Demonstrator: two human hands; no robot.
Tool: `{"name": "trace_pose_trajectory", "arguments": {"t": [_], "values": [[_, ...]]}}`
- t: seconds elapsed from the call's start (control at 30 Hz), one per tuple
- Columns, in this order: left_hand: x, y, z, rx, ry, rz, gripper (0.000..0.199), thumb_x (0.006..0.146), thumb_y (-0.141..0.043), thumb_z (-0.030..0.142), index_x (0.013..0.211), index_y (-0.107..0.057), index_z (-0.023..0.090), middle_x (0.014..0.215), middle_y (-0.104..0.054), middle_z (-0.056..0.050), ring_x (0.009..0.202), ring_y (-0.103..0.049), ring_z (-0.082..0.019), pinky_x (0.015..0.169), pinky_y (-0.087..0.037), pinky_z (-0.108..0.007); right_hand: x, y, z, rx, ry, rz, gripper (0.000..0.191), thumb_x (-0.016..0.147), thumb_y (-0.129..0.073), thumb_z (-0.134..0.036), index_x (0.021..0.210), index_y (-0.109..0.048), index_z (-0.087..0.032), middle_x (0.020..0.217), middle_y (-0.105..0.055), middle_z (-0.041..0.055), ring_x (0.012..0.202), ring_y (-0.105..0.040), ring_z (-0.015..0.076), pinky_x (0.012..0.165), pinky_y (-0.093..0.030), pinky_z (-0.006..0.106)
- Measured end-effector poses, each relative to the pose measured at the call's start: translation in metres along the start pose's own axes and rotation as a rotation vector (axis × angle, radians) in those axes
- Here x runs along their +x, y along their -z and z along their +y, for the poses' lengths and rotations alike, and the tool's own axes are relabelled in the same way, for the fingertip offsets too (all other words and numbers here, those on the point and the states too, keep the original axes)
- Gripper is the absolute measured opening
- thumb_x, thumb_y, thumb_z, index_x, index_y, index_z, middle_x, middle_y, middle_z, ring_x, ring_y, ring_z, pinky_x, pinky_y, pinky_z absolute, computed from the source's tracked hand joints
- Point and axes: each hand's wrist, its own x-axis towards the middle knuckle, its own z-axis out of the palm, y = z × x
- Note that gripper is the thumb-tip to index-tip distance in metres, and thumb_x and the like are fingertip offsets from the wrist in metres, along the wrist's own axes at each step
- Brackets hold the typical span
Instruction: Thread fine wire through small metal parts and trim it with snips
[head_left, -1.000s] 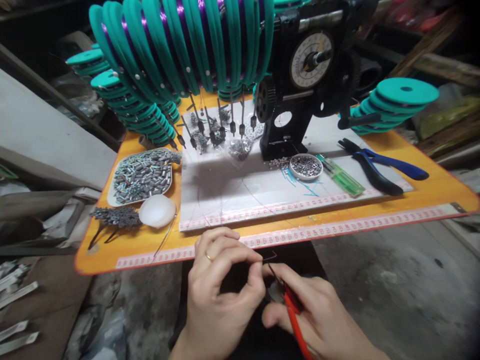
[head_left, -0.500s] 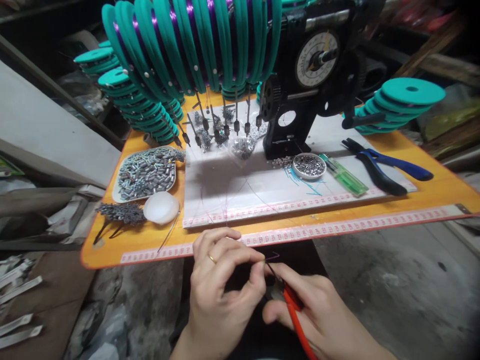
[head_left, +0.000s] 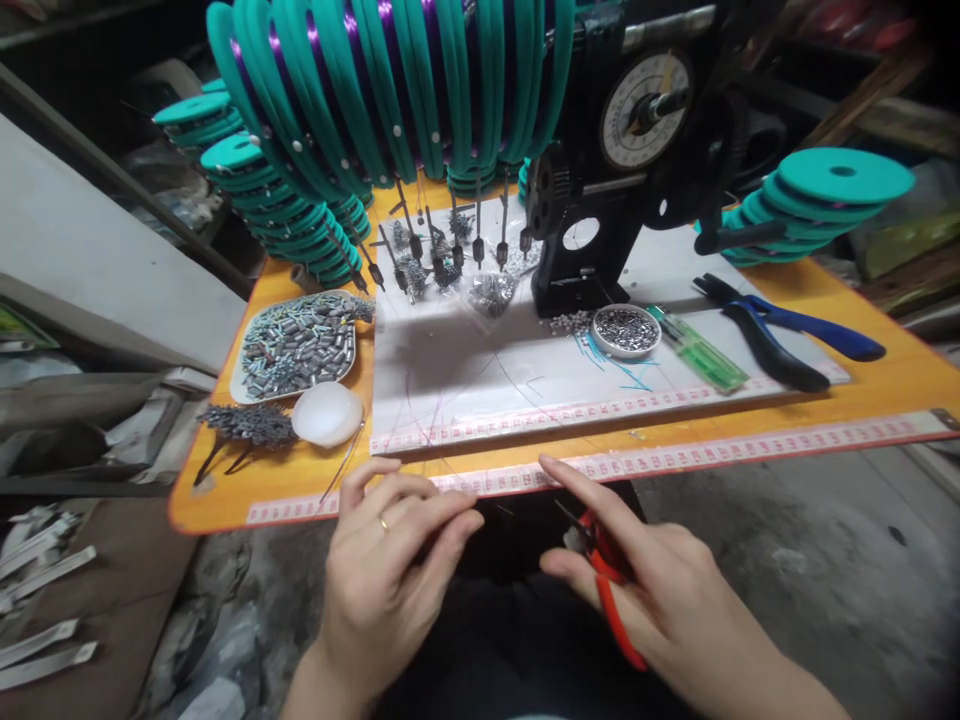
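My left hand, a ring on one finger, pinches thumb and forefinger together at the table's front edge. A thin line, hard to make out, shows just past those fingertips. To the right, my right hand holds red-handled pliers in its palm. Their narrow dark jaws point up and left, apart from my left hand. My right forefinger stretches out over the tape measure along the table edge, and the thumb lies beside the jaws.
Teal spools wound with purple line hang from a black machine with a dial. On the table are a tray of grey sinkers, a white cup, a dish of small metal parts, a green lighter and blue-handled pliers.
My hands have moved apart: the left has gone left, the right has drawn right with the pliers. My right forefinger has straightened. The purple line end between them shows less clearly.
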Motion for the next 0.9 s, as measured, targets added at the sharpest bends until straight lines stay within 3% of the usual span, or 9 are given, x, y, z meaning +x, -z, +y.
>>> {"name": "trace_pose_trajectory", "arguments": {"t": [0.13,0.23,0.37,0.53,0.67,0.9], "values": [[0.006,0.0,-0.003,0.184,-0.185,-0.135,0.024,0.086,-0.064,0.008,0.104,-0.068,0.023,0.063,-0.064,0.004,0.061,-0.054,-0.014,0.08,-0.04,-0.039,0.012,0.002,0.001,-0.069,0.032,-0.021,0.053,0.1,-0.04,-0.043,0.14,-0.044,-0.009,0.054,-0.056,-0.0063,0.037,-0.049,0.0094,0.041,-0.043,0.019],[0.011,-0.006,-0.003,0.251,-0.252,-0.135,0.019,0.089,-0.06,0.011,0.097,-0.071,0.024,0.065,-0.06,0.002,0.061,-0.051,-0.015,0.076,-0.04,-0.038,0.011,0.003,0.0,0.019,0.009,-0.022,0.044,0.098,-0.049,-0.036,0.135,-0.048,-0.012,0.055,-0.058,-0.0068,0.039,-0.051,0.0083,0.042,-0.043,0.017],[0.016,-0.013,0.004,0.019,-0.119,-0.054,0.013,0.086,-0.064,0.009,0.09,-0.07,0.019,0.073,-0.06,-0.001,0.071,-0.054,-0.016,0.072,-0.044,-0.035,0.003,0.0,-0.002,0.129,0.024,0.084,0.031,0.094,-0.056,-0.023,0.124,-0.056,-0.019,0.058,-0.061,-0.008,0.039,-0.053,0.0056,0.048,-0.048,0.014],[0.019,-0.017,0.016,-0.371,-0.022,0.002,0.021,0.083,-0.065,0.001,0.094,-0.069,0.019,0.084,-0.065,-0.004,0.085,-0.06,-0.018,0.074,-0.053,-0.033,0.0,-0.004,-0.006,0.206,0.085,0.165,0.034,0.088,-0.061,-0.012,0.121,-0.06,-0.02,0.079,-0.075,-0.0018,0.052,-0.065,0.0058,0.062,-0.056,0.013],[0.02,-0.018,0.016,-0.38,-0.035,-0.011,0.023,0.082,-0.065,-0.001,0.096,-0.069,0.017,0.083,-0.067,-0.004,0.084,-0.062,-0.017,0.073,-0.056,-0.031,0.002,-0.003,-0.006,0.268,0.101,0.159,0.033,0.085,-0.062,-0.008,0.116,-0.062,-0.018,0.086,-0.077,0.0009,0.061,-0.071,0.0074,0.064,-0.057,0.013],[0.017,-0.016,0.014,-0.271,-0.118,-0.094,0.019,0.085,-0.061,-0.001,0.097,-0.067,0.012,0.084,-0.069,-0.007,0.084,-0.063,-0.019,0.076,-0.057,-0.032,0.001,-0.003,-0.006,0.246,0.064,0.135,0.022,0.087,-0.058,-0.009,0.105,-0.062,-0.021,0.072,-0.073,-0.0044,0.054,-0.067,0.0065,0.058,-0.054,0.013]]}}
